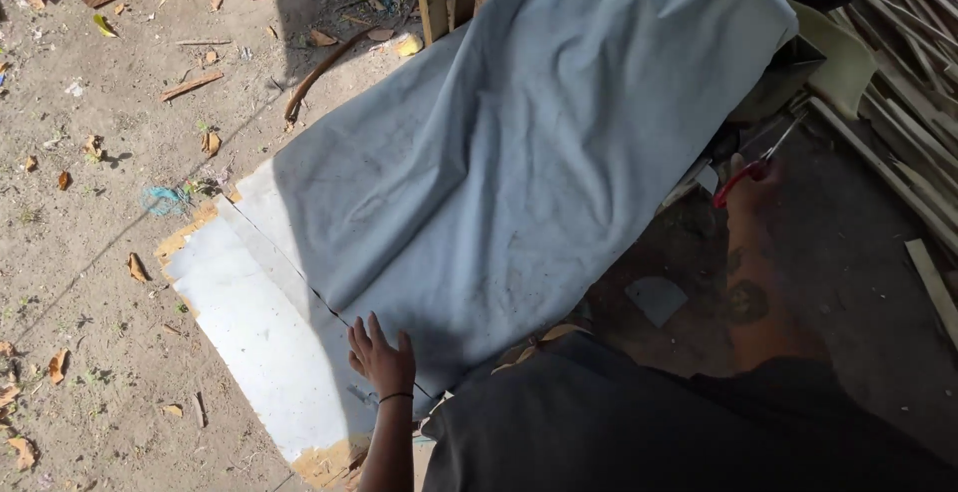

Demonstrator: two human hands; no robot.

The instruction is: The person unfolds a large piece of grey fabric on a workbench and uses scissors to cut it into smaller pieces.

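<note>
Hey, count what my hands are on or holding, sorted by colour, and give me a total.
Grey: 1, the fabric sheet under the left hand
Red: 1, the red-handled scissors in the right hand
White: 1, the board beneath the fabric
Total: 3

Left hand (379, 355) presses flat on grey cloth (519, 153) at six o'clock; right hand (750, 188) grips red-handled scissors (760, 158) at three o'clock.

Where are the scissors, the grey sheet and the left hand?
scissors (750, 175): head view, on the red handles in the right hand.
grey sheet (519, 153): head view, on its shaded middle.
left hand (381, 357): head view, on its back, flat at the sheet's edge.
</note>
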